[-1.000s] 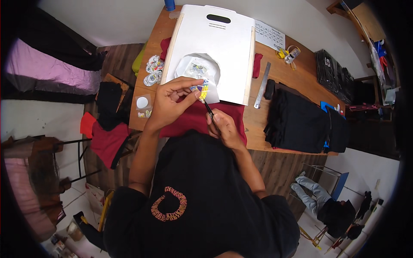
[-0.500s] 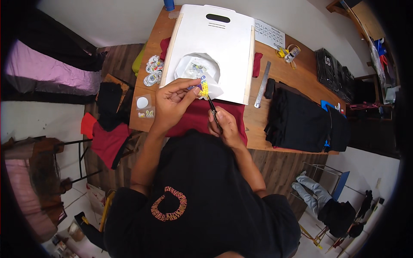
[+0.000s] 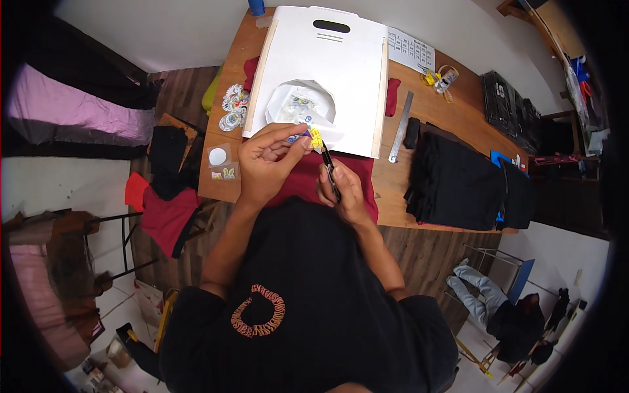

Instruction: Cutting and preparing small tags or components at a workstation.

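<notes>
My left hand [image 3: 265, 160] is closed in a pinch on a small yellow and purple printed sticker [image 3: 316, 137]. Whitish see-through backing film [image 3: 333, 136] juts out to the sticker's right. In my right hand [image 3: 347, 196] is a slim black pointed tool [image 3: 329, 169], its tip against or very near the sticker's lower right edge; its exact kind is unclear. Both hands are over the near edge of a large white board [image 3: 357, 85]. Through the round opening in this board show clear film and printed pieces [image 3: 300, 101]. Dark red cloth [image 3: 308, 177] lies beneath the board.
Round printed stickers [image 3: 234, 108] lie left of the board, with small sticker sheets [image 3: 223, 164] nearer me. To the right are a metal ruler [image 3: 401, 128], a stack of black cloth [image 3: 455, 183], tape rolls [image 3: 440, 80] and a printed sheet [image 3: 411, 50] on the wooden table [image 3: 386, 203].
The black tool's tip has moved slightly up and right along the sticker, and the sticker has tilted a little. My left hand keeps its pinch.
</notes>
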### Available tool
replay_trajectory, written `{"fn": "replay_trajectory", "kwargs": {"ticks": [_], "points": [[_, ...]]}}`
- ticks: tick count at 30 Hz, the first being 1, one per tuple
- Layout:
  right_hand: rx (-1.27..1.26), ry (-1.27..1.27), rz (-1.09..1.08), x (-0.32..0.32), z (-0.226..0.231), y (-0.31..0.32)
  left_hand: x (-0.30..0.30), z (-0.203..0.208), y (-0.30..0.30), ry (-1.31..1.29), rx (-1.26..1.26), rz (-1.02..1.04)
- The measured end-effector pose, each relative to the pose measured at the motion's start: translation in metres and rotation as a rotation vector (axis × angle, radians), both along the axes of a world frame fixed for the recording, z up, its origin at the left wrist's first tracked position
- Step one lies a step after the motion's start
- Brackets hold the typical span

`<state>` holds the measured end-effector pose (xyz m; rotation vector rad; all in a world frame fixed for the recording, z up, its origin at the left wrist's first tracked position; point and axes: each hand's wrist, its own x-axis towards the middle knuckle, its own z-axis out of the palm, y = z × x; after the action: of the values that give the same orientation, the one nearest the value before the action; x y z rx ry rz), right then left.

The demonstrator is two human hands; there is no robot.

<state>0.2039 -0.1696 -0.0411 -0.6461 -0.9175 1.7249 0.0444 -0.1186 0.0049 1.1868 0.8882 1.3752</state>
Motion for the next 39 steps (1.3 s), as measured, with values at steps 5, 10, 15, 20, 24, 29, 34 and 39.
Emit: {"fn": "replay_trajectory", "kwargs": {"ticks": [5,10,15,20,24,29,34,39], "points": [[-0.013,0.004,-0.012,-0.0010,0.0022,-0.0005,0.0007,0.0005,-0.0012,-0.003,0.004,0.000],[-0.006,-0.007,-0.020,-0.0019,0.0027,-0.0001,0.0002,0.0000,-0.0020,-0.016,-0.012,0.006],[0.005,-0.008,-0.037,-0.0034,0.0000,-0.0010,0.0004,-0.0010,-0.0021,-0.023,-0.021,-0.003],[0.018,-0.016,-0.058,-0.0059,0.0002,-0.0009,0.0017,0.0009,-0.0028,0.056,0.035,0.024],[0.009,-0.010,-0.065,-0.0066,-0.0003,-0.0014,0.0020,0.0010,-0.0038,0.084,0.058,0.044],[0.024,-0.010,-0.070,-0.0068,-0.0019,-0.0008,0.0016,0.0003,-0.0035,0.098,0.068,0.053],[0.021,-0.019,-0.074,-0.0071,-0.0010,-0.0003,0.0014,-0.0002,-0.0025,0.069,0.055,0.045],[0.009,-0.001,-0.068,-0.0069,0.0000,-0.0004,0.0017,0.0000,-0.0023,0.073,0.061,0.042]]}}
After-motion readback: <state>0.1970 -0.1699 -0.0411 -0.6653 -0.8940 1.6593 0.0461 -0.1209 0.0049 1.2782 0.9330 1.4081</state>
